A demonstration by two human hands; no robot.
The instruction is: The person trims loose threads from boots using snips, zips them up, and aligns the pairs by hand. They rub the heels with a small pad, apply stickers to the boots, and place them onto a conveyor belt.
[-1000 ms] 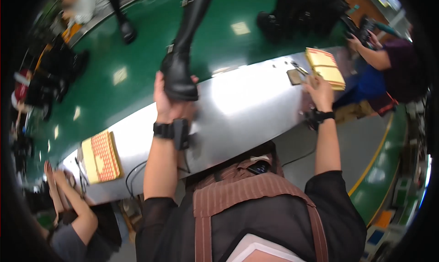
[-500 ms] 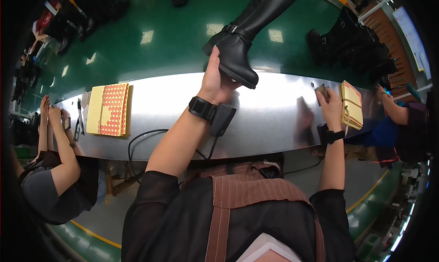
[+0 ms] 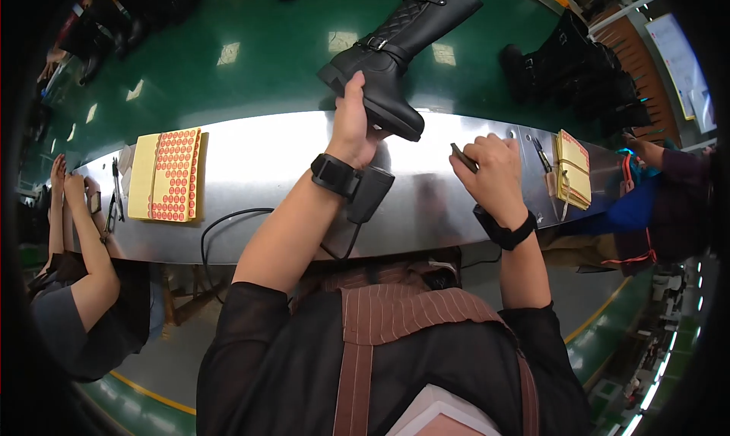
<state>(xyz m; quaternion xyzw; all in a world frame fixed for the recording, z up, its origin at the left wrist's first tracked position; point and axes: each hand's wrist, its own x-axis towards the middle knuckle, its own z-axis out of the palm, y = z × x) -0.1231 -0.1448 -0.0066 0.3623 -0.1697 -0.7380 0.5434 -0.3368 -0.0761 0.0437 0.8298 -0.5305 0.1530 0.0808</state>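
In the head view my left hand (image 3: 353, 129) is closed around the foot of a black leather boot (image 3: 388, 90), thumb on its side and fingers under the sole. The boot has buckled straps and a quilted panel, and its shaft tilts up to the right. To the right of the boot's toe, my right hand (image 3: 496, 176) pinches a small dark flat piece (image 3: 463, 157), apart from the boot. What kind of piece it is I cannot tell. Below both hands lies a shiny metal worktop (image 3: 281, 162).
A sheet pad with red round stickers (image 3: 171, 176) lies left; a second sticker pad (image 3: 574, 170) lies right, beside a pen-like tool (image 3: 542, 155). More black boots (image 3: 574, 71) stand on the green surface (image 3: 258, 79). Co-workers' arms (image 3: 95, 234) flank both sides. A black cable (image 3: 220, 231) trails left.
My right hand has moved left from beside the right sticker pad towards the boot, carrying the small dark piece. My left hand still holds the boot; the view has shifted slightly.
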